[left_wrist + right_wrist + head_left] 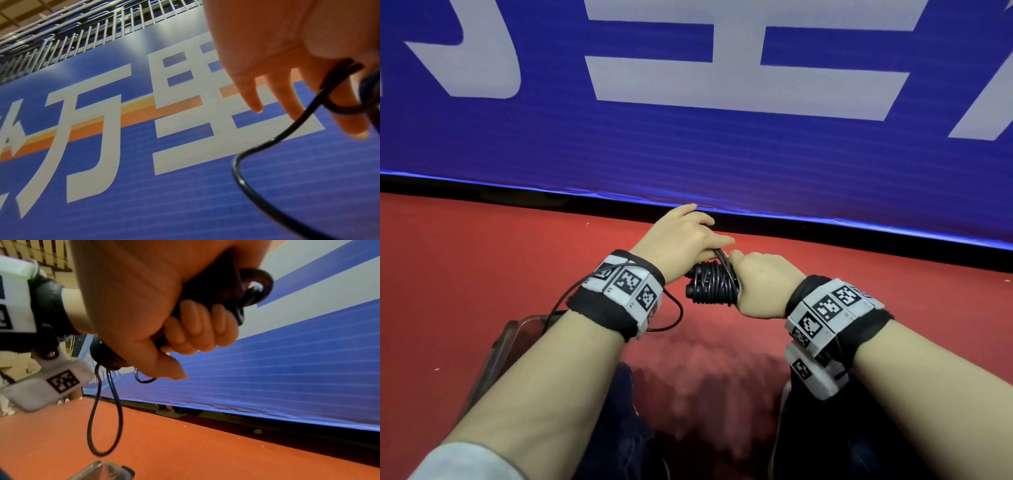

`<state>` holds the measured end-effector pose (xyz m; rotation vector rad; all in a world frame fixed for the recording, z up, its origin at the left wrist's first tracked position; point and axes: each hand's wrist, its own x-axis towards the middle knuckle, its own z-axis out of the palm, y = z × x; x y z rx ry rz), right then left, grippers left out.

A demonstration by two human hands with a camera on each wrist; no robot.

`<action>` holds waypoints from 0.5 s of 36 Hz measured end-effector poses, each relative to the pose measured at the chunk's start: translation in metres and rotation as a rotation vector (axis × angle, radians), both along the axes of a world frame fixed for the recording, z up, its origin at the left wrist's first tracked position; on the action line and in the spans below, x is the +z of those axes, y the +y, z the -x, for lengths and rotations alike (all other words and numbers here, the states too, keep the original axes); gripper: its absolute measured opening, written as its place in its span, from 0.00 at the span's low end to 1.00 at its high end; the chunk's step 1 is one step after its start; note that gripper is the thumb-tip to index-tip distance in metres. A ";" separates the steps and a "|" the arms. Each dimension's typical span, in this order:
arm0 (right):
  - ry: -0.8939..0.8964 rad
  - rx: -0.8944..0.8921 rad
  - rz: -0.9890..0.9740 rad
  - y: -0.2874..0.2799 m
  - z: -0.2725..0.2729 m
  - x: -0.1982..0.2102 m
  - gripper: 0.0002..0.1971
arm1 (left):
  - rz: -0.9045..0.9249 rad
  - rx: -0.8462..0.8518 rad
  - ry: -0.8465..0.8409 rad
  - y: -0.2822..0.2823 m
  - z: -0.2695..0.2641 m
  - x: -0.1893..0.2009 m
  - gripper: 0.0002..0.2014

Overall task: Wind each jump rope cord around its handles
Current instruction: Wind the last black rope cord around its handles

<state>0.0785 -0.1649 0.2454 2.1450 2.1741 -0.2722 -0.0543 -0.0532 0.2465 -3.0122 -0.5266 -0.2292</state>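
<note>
A black jump rope (710,284) sits between my two hands, its cord coiled in many turns around the paired handles. My right hand (760,284) grips the bundle in a fist; in the right wrist view its fingers (195,331) curl round the black handles (207,293). My left hand (685,233) pinches a doubled strand of cord (722,255) at the top of the bundle, its other fingers spread. In the left wrist view the cord (308,116) leaves the pinch and curves down. A loose loop (104,418) hangs below the bundle.
A red carpeted floor (465,274) lies under my hands. Close ahead stands a blue banner (688,154) with large white characters. A clear plastic container (98,470) sits low by my left leg. My dark trouser legs (626,411) show below.
</note>
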 end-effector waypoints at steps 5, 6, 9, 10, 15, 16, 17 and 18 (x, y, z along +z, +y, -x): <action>0.026 0.027 -0.044 -0.002 0.002 0.008 0.21 | 0.539 0.018 -0.070 0.006 0.007 0.005 0.17; 0.034 0.034 -0.049 -0.003 0.003 0.011 0.20 | 0.678 0.084 -0.084 0.004 0.008 0.009 0.17; 0.048 0.065 -0.064 -0.005 0.005 0.017 0.15 | 0.907 0.143 -0.046 0.007 0.012 0.013 0.15; 0.048 0.079 -0.071 -0.006 0.006 0.019 0.14 | 0.938 0.130 -0.022 0.006 0.013 0.016 0.14; 0.142 0.110 -0.119 -0.012 0.011 0.028 0.18 | 1.182 0.115 -0.007 0.003 0.019 0.019 0.17; 0.165 0.111 -0.127 -0.013 0.011 0.030 0.20 | 1.234 0.115 -0.017 0.001 0.019 0.018 0.17; 0.194 0.108 -0.137 -0.013 0.011 0.031 0.22 | 1.288 0.132 -0.033 0.002 0.020 0.017 0.14; 0.225 0.103 -0.150 -0.014 0.011 0.032 0.24 | 1.306 0.143 -0.029 0.002 0.019 0.016 0.11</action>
